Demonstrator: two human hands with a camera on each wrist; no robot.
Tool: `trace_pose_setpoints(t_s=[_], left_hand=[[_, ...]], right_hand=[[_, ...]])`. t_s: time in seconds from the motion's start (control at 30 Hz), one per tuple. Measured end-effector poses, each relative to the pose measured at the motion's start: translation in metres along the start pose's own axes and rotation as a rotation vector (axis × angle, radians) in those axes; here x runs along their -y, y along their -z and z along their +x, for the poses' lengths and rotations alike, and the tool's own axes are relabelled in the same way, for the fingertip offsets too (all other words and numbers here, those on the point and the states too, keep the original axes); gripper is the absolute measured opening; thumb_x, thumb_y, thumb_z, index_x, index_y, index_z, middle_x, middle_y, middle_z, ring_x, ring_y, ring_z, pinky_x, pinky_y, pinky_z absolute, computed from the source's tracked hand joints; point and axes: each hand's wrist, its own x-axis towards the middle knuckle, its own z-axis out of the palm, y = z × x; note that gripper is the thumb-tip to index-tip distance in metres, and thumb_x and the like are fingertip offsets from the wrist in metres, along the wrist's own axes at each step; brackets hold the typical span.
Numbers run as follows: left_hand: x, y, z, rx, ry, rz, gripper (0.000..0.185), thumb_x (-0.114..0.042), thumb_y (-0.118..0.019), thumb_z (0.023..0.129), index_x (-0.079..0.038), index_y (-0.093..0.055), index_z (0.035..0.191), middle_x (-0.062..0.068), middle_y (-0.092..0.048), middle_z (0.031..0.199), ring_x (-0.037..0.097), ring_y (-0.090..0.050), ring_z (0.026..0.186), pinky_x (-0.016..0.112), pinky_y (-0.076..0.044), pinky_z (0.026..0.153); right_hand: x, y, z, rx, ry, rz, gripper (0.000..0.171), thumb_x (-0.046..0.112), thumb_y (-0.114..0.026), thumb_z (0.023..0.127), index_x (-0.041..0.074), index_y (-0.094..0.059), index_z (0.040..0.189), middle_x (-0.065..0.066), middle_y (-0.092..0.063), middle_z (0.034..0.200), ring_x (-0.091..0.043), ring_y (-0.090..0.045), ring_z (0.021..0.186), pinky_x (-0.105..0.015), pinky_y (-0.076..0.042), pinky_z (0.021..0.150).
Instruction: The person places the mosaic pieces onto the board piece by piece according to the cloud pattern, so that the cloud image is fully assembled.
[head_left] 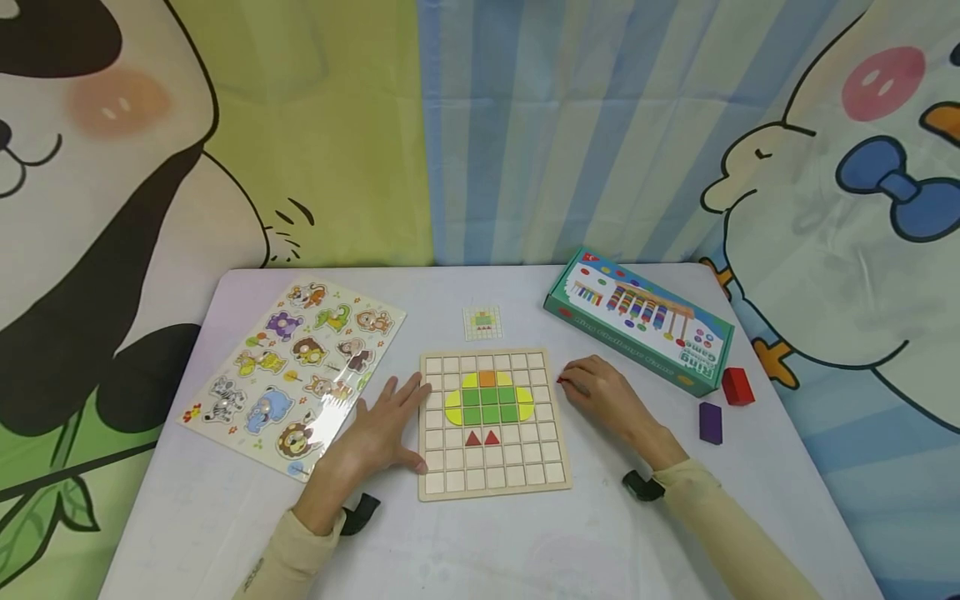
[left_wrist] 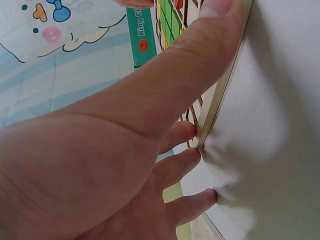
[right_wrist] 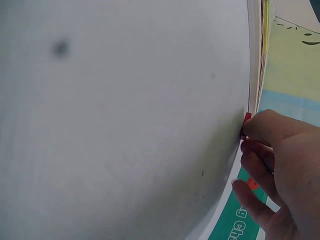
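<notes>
A square wooden grid board [head_left: 495, 494] lies mid-table. On it sit green squares [head_left: 489, 414], yellow rounded pieces [head_left: 453, 408], an orange square [head_left: 487, 378] and two red triangles [head_left: 472, 438]. My left hand [head_left: 378, 433] is spread at the board's left side, thumb and fingertips touching its edge. Just off the right edge, my right hand [head_left: 606, 398] pinches a small red piece [right_wrist: 247, 117] between thumb and fingers. Most of that piece is covered, so its shape cannot be told. Above the board lies a small pattern card [head_left: 482, 323] with a similar picture.
An animal picture board [head_left: 300, 375] lies to the left, partly under the left forearm. At the back right is a green ring game box [head_left: 637, 321]. Beside it stand a red block [head_left: 738, 387] and a purple block [head_left: 710, 423].
</notes>
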Motion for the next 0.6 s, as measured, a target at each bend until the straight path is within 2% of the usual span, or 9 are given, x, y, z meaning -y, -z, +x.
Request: trace_pose_setpoints(t_s=[0.13,0.3,0.6], left_hand=[[-0.0003,0.0001,-0.0008,-0.003,0.002,0.004,0.12,-0.031,-0.096,0.058,-0.009,-0.034,0.158,0.012,-0.019,0.17,0.048,-0.013,0.154,0.086,-0.013,0.107],[-0.0009,0.0007,-0.0016,-0.007,0.002,0.002,0.119,-0.03,-0.096,0.058,-0.009,-0.035,0.158,0.013,-0.02,0.17,0.049,-0.013,0.154,0.086,-0.012,0.107],[0.0002,-0.0005,-0.0002,-0.003,-0.007,0.007,0.12,-0.033,-0.095,0.059,-0.01,-0.033,0.159,0.012,-0.018,0.17,0.049,-0.012,0.154,0.086,-0.012,0.108]], right_hand=[[0.0008,-0.0003,-0.0008,-0.001,-0.004,0.0,0.017,0.005,-0.079,0.085,0.005,-0.078,0.102,-0.01,-0.075,0.109,-0.023,-0.069,0.101,-0.041,-0.06,0.085],[0.0023,0.0008,0.0005,0.004,-0.012,0.005,0.017,0.006,-0.081,0.084,0.005,-0.08,0.101,-0.009,-0.078,0.105,-0.023,-0.072,0.097,-0.042,-0.06,0.083],[0.0011,-0.0015,0.0,0.003,-0.034,0.044,0.015,0.004,-0.08,0.084,0.005,-0.077,0.099,-0.009,-0.074,0.105,-0.022,-0.067,0.101,-0.039,-0.06,0.084]])
